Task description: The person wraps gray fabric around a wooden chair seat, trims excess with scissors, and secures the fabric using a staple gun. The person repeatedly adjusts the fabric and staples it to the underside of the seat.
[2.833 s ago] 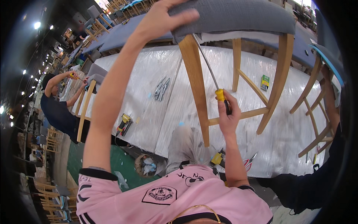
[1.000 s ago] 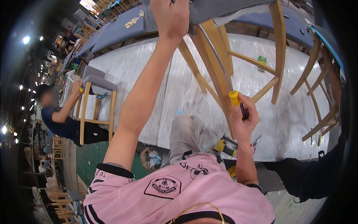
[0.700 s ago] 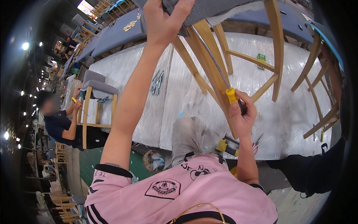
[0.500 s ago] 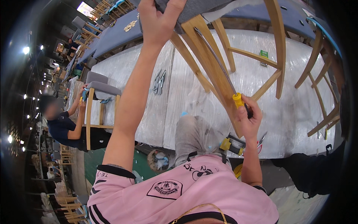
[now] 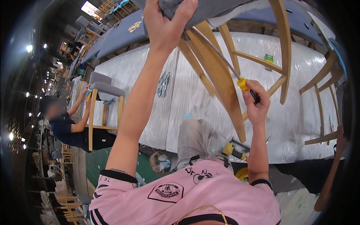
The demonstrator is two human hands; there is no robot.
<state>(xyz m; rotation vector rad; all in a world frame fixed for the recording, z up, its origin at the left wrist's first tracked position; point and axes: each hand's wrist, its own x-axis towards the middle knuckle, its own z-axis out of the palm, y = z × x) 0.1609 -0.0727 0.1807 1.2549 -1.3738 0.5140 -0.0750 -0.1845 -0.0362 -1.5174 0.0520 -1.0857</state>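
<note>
A wooden chair with grey upholstery is tipped over in front of me, its legs slanting toward me. My left hand is closed on the grey padded part at the top. In my right hand is a long screwdriver with a yellow and black handle. Its thin shaft runs up and left along the nearest wooden leg to where the leg meets the upholstery. The tip is at that joint; what it touches is too small to make out.
Several metal bolts and a small green box lie on the plastic-wrapped surface. A yellow and black tool lies near my waist. Another chair stands at right. On the left a co-worker handles a grey chair.
My right hand and the screwdriver handle have swung right and slightly up, away from the leg. The held chair has turned a little. At far right, the other chair has shifted.
</note>
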